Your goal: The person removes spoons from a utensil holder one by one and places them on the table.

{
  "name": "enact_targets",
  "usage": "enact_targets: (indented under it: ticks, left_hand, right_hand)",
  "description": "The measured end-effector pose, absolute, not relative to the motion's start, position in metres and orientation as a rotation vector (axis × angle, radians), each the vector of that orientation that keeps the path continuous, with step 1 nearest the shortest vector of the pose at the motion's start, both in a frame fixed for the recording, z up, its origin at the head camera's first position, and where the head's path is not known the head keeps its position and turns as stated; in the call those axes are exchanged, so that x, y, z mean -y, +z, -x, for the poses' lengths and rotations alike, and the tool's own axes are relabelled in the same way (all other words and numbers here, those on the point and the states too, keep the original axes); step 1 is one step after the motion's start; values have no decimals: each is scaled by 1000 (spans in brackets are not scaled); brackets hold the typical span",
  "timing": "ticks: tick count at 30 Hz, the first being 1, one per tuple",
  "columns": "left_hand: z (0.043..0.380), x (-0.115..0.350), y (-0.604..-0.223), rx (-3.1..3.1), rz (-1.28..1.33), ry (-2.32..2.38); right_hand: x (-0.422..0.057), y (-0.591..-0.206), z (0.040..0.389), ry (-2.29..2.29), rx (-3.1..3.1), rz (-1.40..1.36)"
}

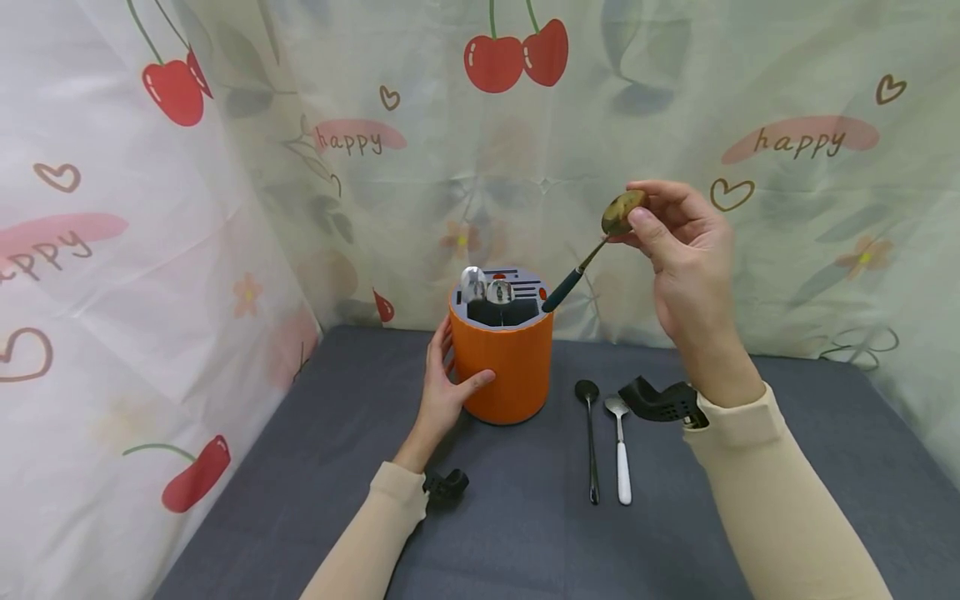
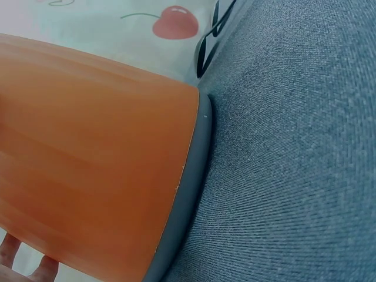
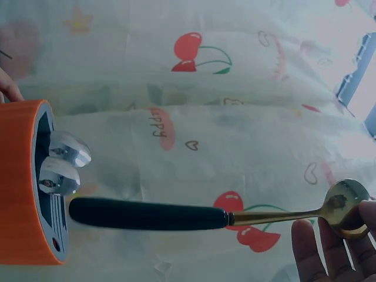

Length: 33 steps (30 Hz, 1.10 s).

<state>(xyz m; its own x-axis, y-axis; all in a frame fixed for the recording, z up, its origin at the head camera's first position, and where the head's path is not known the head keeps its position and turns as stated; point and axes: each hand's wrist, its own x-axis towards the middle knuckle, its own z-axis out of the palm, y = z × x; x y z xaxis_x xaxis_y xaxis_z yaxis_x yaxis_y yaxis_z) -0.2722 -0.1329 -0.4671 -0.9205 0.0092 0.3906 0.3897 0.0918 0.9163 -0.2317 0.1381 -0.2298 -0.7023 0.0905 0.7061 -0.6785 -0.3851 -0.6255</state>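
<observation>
In the head view my right hand (image 1: 686,237) pinches a spoon by its gold bowl (image 1: 621,213). The spoon's dark green handle (image 3: 147,214) points down and left, its end at the right rim of an orange utensil holder (image 1: 502,375); in the right wrist view a small gap shows between them. My left hand (image 1: 442,392) grips the holder's left side, thumb across the front. Two silver spoons (image 1: 486,287) stand in the holder's slotted grey top, bowls up. In the left wrist view only the holder's lower wall (image 2: 100,158) and some fingertips (image 2: 44,270) show.
To the right of the holder, a dark long-handled spoon (image 1: 590,442) and a white-handled spoon (image 1: 622,450) lie side by side on the grey tablecloth (image 1: 525,517). A printed curtain (image 1: 420,217) hangs close behind the holder. Each wrist wears a black camera mount (image 1: 660,400).
</observation>
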Motion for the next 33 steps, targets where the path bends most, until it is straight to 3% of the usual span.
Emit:
enact_targets:
  ticks: [33]
  left_hand:
    - [274,133,-470,2080,402,-1903]
  right_hand:
    - [-200,-292,244,1961,2019,-678]
